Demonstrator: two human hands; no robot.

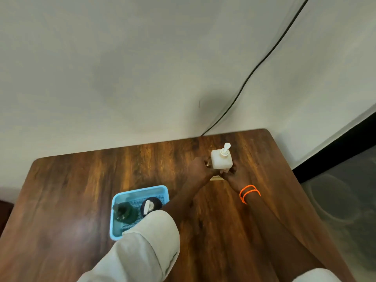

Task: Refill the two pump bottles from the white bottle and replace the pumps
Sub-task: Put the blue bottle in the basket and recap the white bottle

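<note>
Fingers (206,162) of the left hand (200,168) wrapped round the near-left side of the white bottle (221,161), fingers of the right hand (232,176) curled round its near-right base. Clamped from both sides, pump on top, standing upright toward the far right of the desk (81,190). Something small and tan tucked under the bottle's near edge, too hidden to name. Left and nearer than the white bottle, well apart: blue tray (117,200) flat on the desk. Inside it, dark green pump bottle (123,212) on the left, second pump bottle with a white pump head (149,206) just beside on the right. Orange bands (249,193) on the right wrist, nearer than the bottle. Pale sleeve (146,241) covering the tray's near right corner. Black cable (264,58) running up the wall beyond the bottle.
</note>
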